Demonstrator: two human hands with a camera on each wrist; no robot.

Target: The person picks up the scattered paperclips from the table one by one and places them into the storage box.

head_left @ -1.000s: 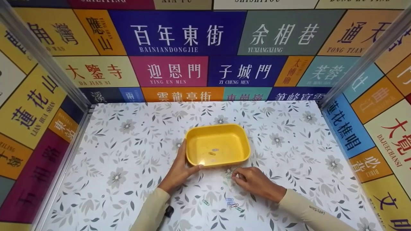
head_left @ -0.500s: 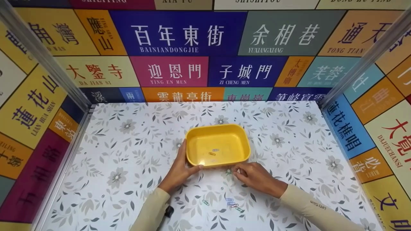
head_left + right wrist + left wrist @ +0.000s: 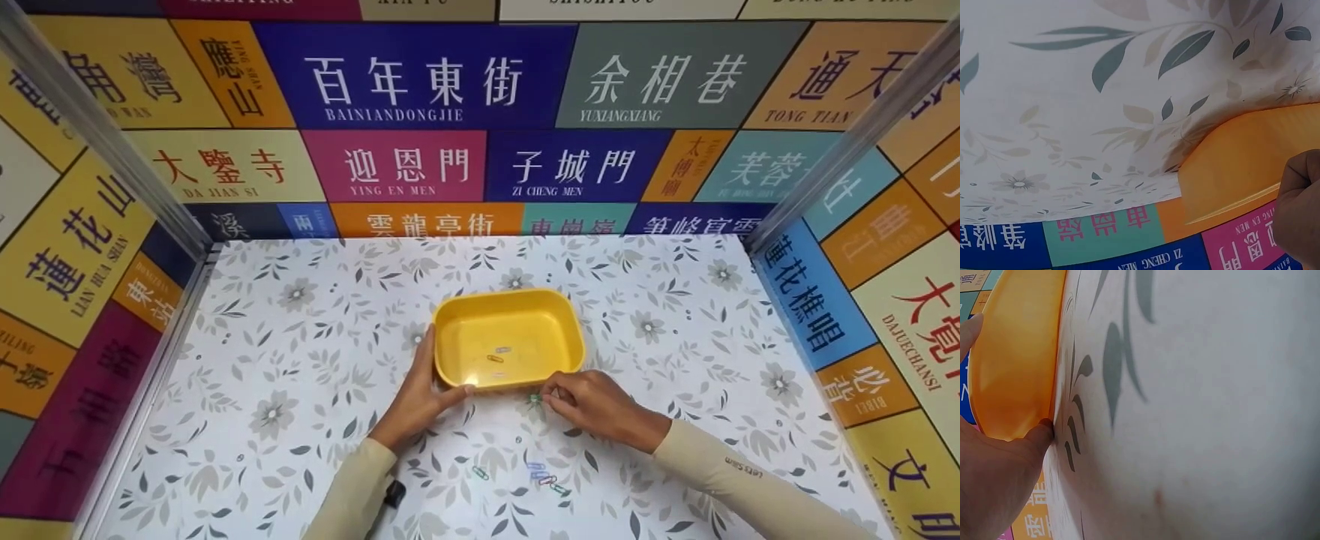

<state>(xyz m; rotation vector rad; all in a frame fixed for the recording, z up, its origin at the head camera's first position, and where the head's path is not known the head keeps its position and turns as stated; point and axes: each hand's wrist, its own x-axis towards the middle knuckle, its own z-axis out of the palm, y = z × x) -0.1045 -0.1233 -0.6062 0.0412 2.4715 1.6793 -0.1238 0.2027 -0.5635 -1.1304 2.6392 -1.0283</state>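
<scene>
A yellow plastic tray (image 3: 525, 334) sits mid-table, with a few small paper clips (image 3: 495, 358) on its floor. My left hand (image 3: 416, 394) grips its near left corner, thumb along the front and fingers at the left side. In the left wrist view the thumb and a fingertip lie against the tray wall (image 3: 1019, 354). Just off the tray's front right corner, my right hand (image 3: 592, 405) pinches a green paper clip (image 3: 534, 400) between thumb and curled fingers. In the right wrist view that hand (image 3: 1300, 208) overlaps the tray, and the clip is hidden.
Nearer the front of the flower-patterned table (image 3: 300, 465) lie a green paper clip (image 3: 481, 473), blue paper clips (image 3: 535, 468), a red paper clip (image 3: 548, 481) and another green paper clip (image 3: 559, 490). Panels with printed signs (image 3: 427, 75) wall in the back and sides.
My right hand has moved slightly up toward the tray's front right corner, bringing the green paper clip along. The left hand and the tray stay in place.
</scene>
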